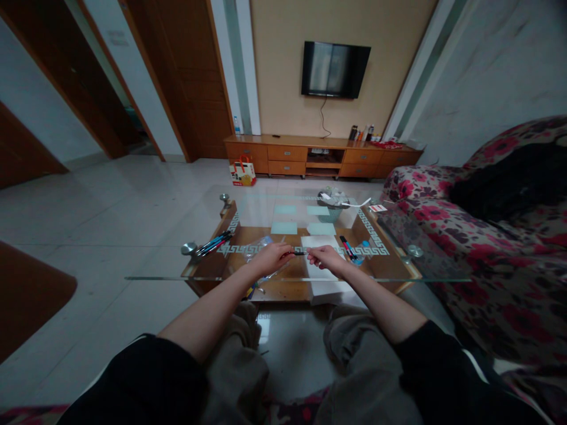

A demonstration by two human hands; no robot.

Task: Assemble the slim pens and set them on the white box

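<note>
Living-room floor tiles are gleaming pale around a glass-topped desk (398,279) with a wooden shelf beneath, and a television (335,69) is hanging on the far wall above a long cabinet (283,154). Both hands are meeting over the desk's near edge: the left hand (271,258) and the right hand (326,258) are each pinching closed on one end of a dark pen (300,252). The pen is lying level, its long axis running straight across between them, so neither hand is nearer; they are sharing it, fingers curled narrow. Just behind the pen a white sheet of paper (319,243) is resting on the glass. Right of the pen, a few more pens (348,248) are lying beside a blue cap; far left of it, another bundle of pens (213,243) is sitting by the desk's corner knob. Beyond the pen, a small mesh basket (333,208) is holding crumpled scraps; what exactly they are, I cannot tell. A floral sofa (487,248) is flanking the desk on the right.
</note>
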